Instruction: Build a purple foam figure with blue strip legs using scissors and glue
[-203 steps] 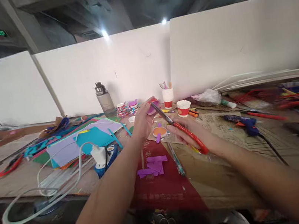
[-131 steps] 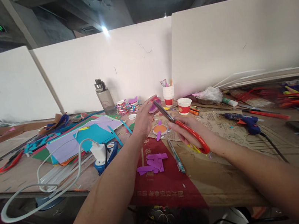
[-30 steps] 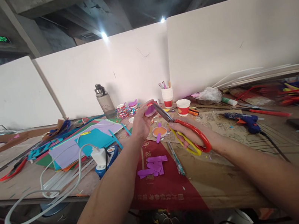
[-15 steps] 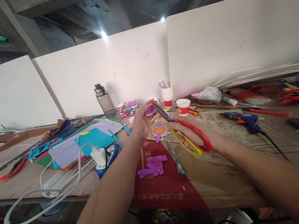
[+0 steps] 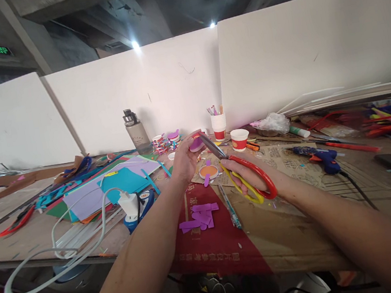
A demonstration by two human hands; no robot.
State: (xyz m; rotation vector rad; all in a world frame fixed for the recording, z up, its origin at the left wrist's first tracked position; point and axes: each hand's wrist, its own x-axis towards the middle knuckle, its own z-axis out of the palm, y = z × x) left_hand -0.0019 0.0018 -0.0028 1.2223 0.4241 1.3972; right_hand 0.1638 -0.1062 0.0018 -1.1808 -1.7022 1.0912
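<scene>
Left hand [image 5: 183, 160] pinching purple piece [image 5: 195, 143] above orange disc [image 5: 209, 171] | right hand [image 5: 249, 177] gripping scissors [image 5: 238, 172] (handles spread), blades angling up-left, tip touching the piece.

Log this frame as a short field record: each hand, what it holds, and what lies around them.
left hand: pinches a small purple piece, raised above the table
right hand: grips red-and-yellow-handled scissors, blades at the purple piece
below hands: purple scraps on red sheet; orange disc
left side: coloured paper sheets, white charger
back: water bottle, paper cups
right side: blue glue gun
</scene>
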